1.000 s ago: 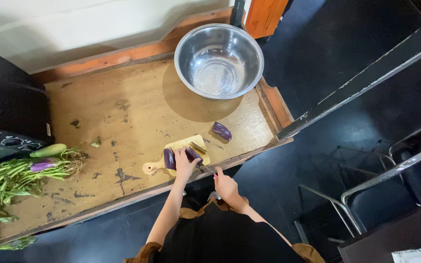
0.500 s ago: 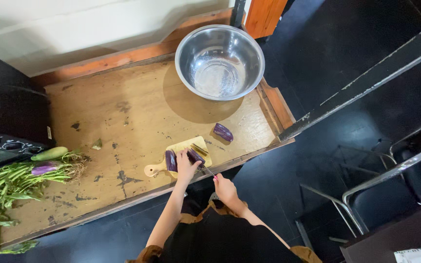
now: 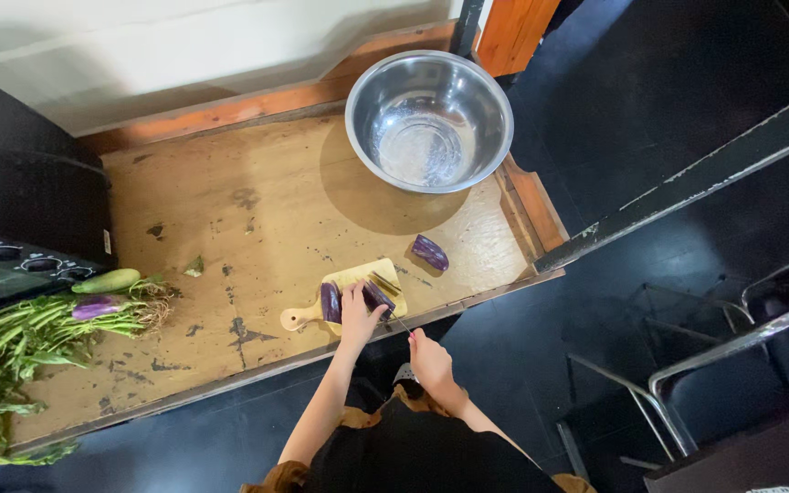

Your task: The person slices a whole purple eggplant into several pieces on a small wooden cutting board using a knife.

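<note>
**Head view: eggplant halves on a small board**

Head camera looks straight down on a worn wooden table (image 3: 257, 228) with a raised rim. Near its front edge lies a small pale cutting board (image 3: 358, 283) with a short handle pointing left. Two dark purple eggplant pieces rest on it — one (image 3: 331, 302) just left of the left hand (image 3: 358, 315), the other (image 3: 378, 297) under that hand's fingers. Both are glossy, short and rounded at the ends. The left hand lies flat over the board, fingers close together and pressing on the right-hand piece.

The right hand (image 3: 429, 361) sits just off the table's front edge, closed around the handle of a knife (image 3: 398, 320); its thin blade points up toward the board, reaching the held piece. Whether the blade touches it cannot be told.

A third eggplant piece (image 3: 430, 252) lies apart on the bare table, right of the board — same purple skin, tilted.

Further back stands a large steel bowl (image 3: 428, 120), shiny inside. At the left edge lies a bundle of leafy greens (image 3: 29, 333) with a pale green vegetable (image 3: 107, 280) and a small purple one (image 3: 95, 307) on top.
</note>
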